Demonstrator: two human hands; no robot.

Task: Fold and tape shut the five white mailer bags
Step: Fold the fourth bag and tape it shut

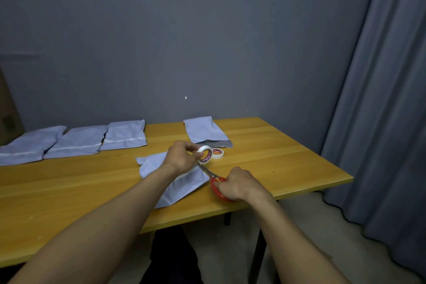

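Observation:
My left hand (181, 155) grips a white tape roll (205, 154) just above a folded white mailer bag (182, 183) in the middle of the table. My right hand (237, 183) holds red-handled scissors (215, 182), whose blades point up toward the roll. A second tape roll (217, 153) lies flat on the table behind the first. Three mailer bags (79, 139) sit in a row at the back left, each with a white strip across it. Another mailer bag (205, 132) lies at the back centre, its flap end towards me.
The wooden table (276, 159) has its right edge and front corner close to my right hand. A grey curtain (380, 122) hangs on the right and a grey wall stands behind. The floor and a dark table leg show below the front edge.

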